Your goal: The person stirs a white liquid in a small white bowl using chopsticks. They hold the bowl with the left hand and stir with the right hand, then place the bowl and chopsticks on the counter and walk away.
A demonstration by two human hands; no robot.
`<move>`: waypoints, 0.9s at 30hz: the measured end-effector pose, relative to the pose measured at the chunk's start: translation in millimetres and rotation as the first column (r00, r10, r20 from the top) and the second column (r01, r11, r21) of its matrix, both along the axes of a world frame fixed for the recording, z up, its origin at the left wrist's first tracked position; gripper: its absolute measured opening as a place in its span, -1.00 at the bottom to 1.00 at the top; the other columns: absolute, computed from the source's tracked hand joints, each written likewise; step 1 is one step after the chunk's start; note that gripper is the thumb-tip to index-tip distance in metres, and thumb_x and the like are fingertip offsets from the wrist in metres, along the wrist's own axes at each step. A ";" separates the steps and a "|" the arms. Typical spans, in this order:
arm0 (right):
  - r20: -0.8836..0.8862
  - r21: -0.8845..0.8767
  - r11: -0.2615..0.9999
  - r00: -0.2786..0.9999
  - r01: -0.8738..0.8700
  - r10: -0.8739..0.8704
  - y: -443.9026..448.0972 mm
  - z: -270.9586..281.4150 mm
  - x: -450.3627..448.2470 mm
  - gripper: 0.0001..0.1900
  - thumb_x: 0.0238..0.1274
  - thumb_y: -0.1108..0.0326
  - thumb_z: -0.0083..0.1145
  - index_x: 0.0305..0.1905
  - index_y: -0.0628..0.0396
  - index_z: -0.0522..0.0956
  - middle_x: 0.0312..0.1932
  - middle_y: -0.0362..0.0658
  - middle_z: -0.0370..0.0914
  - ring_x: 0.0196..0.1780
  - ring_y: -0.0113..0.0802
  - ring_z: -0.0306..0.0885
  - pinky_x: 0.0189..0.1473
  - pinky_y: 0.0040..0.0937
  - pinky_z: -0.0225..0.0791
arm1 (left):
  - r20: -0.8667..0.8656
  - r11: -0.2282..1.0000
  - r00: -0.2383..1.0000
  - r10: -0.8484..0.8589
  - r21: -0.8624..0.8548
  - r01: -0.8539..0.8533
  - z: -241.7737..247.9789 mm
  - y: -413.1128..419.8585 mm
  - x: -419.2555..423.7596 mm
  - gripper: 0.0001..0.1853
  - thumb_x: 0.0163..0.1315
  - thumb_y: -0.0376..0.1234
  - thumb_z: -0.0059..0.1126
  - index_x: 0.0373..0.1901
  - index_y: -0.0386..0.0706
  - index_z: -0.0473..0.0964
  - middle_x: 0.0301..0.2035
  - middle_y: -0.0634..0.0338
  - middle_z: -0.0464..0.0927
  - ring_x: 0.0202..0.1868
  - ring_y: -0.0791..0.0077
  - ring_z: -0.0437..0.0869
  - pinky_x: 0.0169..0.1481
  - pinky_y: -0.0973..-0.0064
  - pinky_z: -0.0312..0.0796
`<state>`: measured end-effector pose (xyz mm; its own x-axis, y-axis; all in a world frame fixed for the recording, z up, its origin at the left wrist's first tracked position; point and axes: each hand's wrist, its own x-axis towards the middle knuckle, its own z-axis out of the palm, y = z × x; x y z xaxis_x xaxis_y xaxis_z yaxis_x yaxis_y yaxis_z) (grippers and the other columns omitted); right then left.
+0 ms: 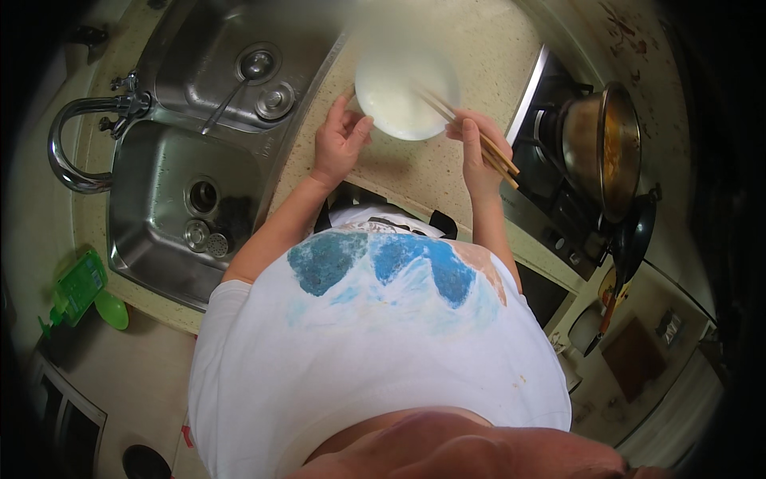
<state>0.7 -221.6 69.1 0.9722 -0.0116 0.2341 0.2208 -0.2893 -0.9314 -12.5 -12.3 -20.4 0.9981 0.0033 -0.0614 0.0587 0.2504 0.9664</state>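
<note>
A round white bowl [400, 96] stands on the speckled countertop [395, 173] before me, with a pale, whitish content that a hazy patch in the picture blurs. At its left rim is my left hand [344, 139], thumb and fingers touching or very close to the edge. My right hand [479, 141] grips a pair of wooden chopsticks [497, 157]. Their tips reach over the bowl and blur against its pale inside, so I cannot tell how deep they go.
Left lies a double steel sink [185, 161] with a chrome faucet [78, 108] and a ladle [230, 99]. A green dispenser bottle [78, 287] stands beside it. At right, a large metal pot [583, 143] sits on the gas stove [547, 197], close to a black pan [634, 239].
</note>
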 end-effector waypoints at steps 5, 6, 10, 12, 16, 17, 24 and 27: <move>-0.136 -0.024 0.999 0.989 0.047 -0.050 -21.9 21.0 -14.9 -0.83 0.37 0.43 0.06 -0.16 0.30 0.62 -0.30 -0.07 0.58 -0.31 -0.41 0.64 -0.24 -0.54 0.56 | -0.001 1.000 1.000 -0.014 0.026 0.014 1.3 0.1 -0.7 -0.40 0.37 -0.42 0.05 0.41 -0.21 0.12 -0.36 0.22 0.55 -0.41 0.63 0.52 -0.27 0.67 0.41; -0.175 -0.008 0.999 0.984 0.040 -0.041 -24.5 24.6 -18.4 -0.81 0.38 0.42 0.05 -0.16 0.31 0.62 -0.29 -0.07 0.59 -0.31 -0.41 0.64 -0.24 -0.54 0.57 | 0.001 1.000 1.000 -0.012 0.022 0.012 1.6 -0.1 -0.8 -0.40 0.37 -0.42 0.05 0.41 -0.21 0.11 -0.36 0.22 0.55 -0.41 0.63 0.52 -0.27 0.67 0.41; -0.250 0.114 0.993 0.968 0.009 0.020 -17.8 22.0 -25.2 -0.80 0.40 0.40 0.03 -0.13 0.31 0.62 -0.28 -0.07 0.60 -0.30 -0.39 0.64 -0.24 -0.53 0.57 | 0.022 0.999 1.000 -0.015 0.035 0.014 1.3 0.1 -1.0 -0.40 0.37 -0.42 0.05 0.41 -0.21 0.11 -0.36 0.22 0.55 -0.41 0.63 0.52 -0.27 0.67 0.41; -0.226 0.174 0.985 0.973 -0.012 0.052 -5.1 10.3 -22.7 -0.80 0.40 0.40 0.03 -0.11 0.30 0.61 -0.28 -0.07 0.60 -0.29 -0.39 0.64 -0.24 -0.52 0.57 | 0.022 0.999 1.000 -0.015 0.028 0.015 0.6 0.1 -0.9 -0.40 0.37 -0.42 0.05 0.41 -0.21 0.11 -0.36 0.22 0.55 -0.41 0.63 0.52 -0.27 0.66 0.41; -0.114 0.169 0.986 0.993 0.001 0.018 8.5 -6.8 -5.2 -0.80 0.40 0.40 0.03 -0.08 0.29 0.60 -0.27 -0.07 0.59 -0.28 -0.40 0.64 -0.25 -0.52 0.57 | 0.029 0.999 0.999 0.043 -0.019 -0.043 -0.6 -2.8 -0.5 -0.40 0.31 -0.36 0.16 0.37 -0.19 0.20 -0.45 0.23 0.58 -0.47 0.61 0.57 -0.32 0.64 0.44; -0.089 0.162 0.987 0.996 0.025 -0.011 9.2 -8.3 -2.9 -0.80 0.40 0.40 0.04 -0.08 0.29 0.60 -0.27 -0.07 0.59 -0.28 -0.40 0.64 -0.25 -0.52 0.57 | 0.029 0.999 0.999 0.043 -0.016 -0.042 -0.7 -2.6 -0.7 -0.40 0.31 -0.36 0.16 0.36 -0.19 0.20 -0.45 0.23 0.57 -0.47 0.62 0.57 -0.32 0.64 0.44; -0.188 0.072 0.991 0.977 0.112 -0.097 -18.9 15.2 -14.4 -0.80 0.39 0.38 0.07 -0.14 0.30 0.62 -0.31 -0.07 0.61 -0.31 -0.40 0.64 -0.25 -0.52 0.58 | 0.030 0.999 0.998 0.047 0.001 -0.048 -1.0 -2.7 -0.8 -0.40 0.31 -0.37 0.15 0.36 -0.19 0.20 -0.45 0.23 0.57 -0.47 0.62 0.56 -0.32 0.65 0.45; -0.280 0.117 0.990 0.959 0.078 -0.043 -24.4 21.6 -22.2 -0.79 0.39 0.39 0.06 -0.13 0.33 0.62 -0.31 -0.07 0.61 -0.31 -0.40 0.64 -0.25 -0.52 0.58 | 0.020 1.000 1.000 0.014 0.015 -0.014 0.2 -1.3 -1.3 -0.40 0.35 -0.40 0.09 0.39 -0.23 0.14 -0.38 0.21 0.56 -0.42 0.62 0.54 -0.28 0.65 0.43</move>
<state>-21.5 -245.9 90.7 0.9951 -0.0844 -0.0509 -0.0647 -0.1709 -0.9832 -13.8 -13.6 -20.2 0.9990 0.0178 -0.0419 0.0365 0.2360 0.9711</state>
